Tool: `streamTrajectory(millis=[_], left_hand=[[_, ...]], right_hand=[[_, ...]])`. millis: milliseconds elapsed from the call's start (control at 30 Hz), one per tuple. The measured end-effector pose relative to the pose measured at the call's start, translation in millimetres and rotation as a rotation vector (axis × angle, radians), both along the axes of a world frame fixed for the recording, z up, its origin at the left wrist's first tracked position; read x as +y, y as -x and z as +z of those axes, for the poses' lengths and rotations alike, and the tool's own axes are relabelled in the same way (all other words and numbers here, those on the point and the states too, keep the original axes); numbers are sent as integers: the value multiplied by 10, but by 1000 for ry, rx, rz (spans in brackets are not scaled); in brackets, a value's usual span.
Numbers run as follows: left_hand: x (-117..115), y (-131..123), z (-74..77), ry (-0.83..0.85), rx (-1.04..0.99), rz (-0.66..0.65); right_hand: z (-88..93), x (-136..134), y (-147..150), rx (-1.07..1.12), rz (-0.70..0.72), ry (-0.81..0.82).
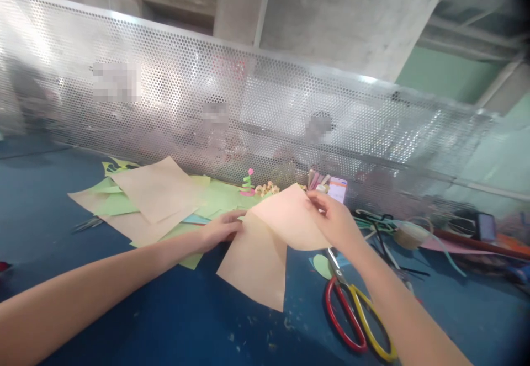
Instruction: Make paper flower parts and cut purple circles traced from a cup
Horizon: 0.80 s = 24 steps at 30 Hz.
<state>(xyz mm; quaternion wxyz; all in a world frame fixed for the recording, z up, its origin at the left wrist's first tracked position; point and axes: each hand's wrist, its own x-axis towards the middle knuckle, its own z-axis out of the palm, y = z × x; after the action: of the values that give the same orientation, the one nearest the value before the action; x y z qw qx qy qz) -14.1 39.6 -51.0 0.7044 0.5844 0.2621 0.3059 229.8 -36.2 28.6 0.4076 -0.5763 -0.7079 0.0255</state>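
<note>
My right hand (333,219) pinches the right edge of a pale peach sheet of paper (292,217), which is raised and slightly curved. Below it a second peach area of paper (259,266) hangs over the blue tabletop; I cannot tell whether it is a separate sheet or part of the same one. At the upper left edge of this lower paper, my left hand (221,228) is closed, its fingertips partly hidden. Scissors (343,300) with one red and one yellow handle lie under my right forearm, beside a pale green paper circle (322,266).
Peach sheets (159,189) and green sheets (221,196) overlap at the left and back. A small pink-and-green paper figure (248,183) stands by a perforated metal screen (269,106). A phone (337,189) leans there. Strips, a tape roll (412,233) and another phone (486,227) clutter the right.
</note>
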Motion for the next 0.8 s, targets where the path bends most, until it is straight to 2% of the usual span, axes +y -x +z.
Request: streamTrajectory(millis=[133,267,433,533,600,800], left_hand=[[-92,-22,141,86,-29,-14],[-234,-57,331,117,-99,-49],[-349,-77,507,169,-64,13],[-364,-75,527,188,25,104],[-365,-72,520,169,53,106],[-389,-63,518,55,-58,-229]], right_hand=[[65,-40,-60,-28,-73,-156],[78,-20,-74,70,-66,-200],[101,-13,-93,384,-5,-36],[102,-17,-120,558,5,67],[85,-5,-147,578,-10,120],[-47,82,-194,464,6,234]])
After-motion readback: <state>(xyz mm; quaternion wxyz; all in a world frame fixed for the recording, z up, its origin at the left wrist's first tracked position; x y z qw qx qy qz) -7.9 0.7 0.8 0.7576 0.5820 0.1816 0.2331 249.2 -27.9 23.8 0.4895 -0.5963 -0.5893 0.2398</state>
